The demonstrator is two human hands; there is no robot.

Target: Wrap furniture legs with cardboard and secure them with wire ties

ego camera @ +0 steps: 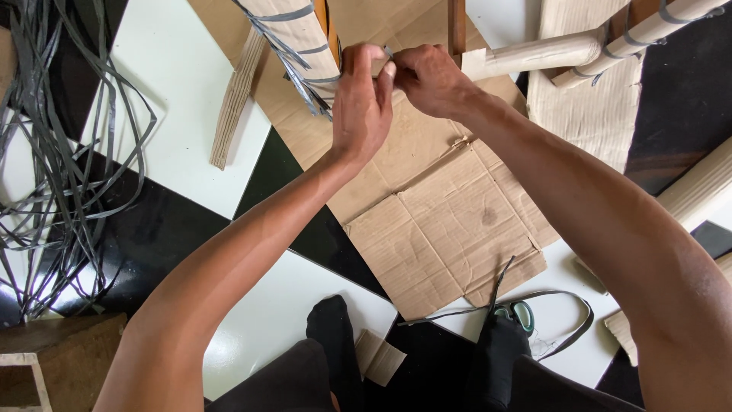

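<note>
My left hand [362,103] and my right hand [431,76] meet at the top centre, fingers pinched together on a thin grey strap [388,53]. Right beside them is a paper-wrapped furniture leg [293,34] bound with grey strapping [305,84], whose loose ends hang down. Under the hands lies a flattened brown cardboard sheet [450,221]. More wrapped wooden rails [549,49] cross at the top right. What exactly the fingertips clamp is partly hidden by the left hand.
A tangle of grey straps [53,152] lies at the left on the black and white tiled floor [175,84]. Green-handled scissors [515,311] and a loose strap [579,320] rest near my black-socked feet [332,336]. A cardboard strip [235,99] lies at the upper left.
</note>
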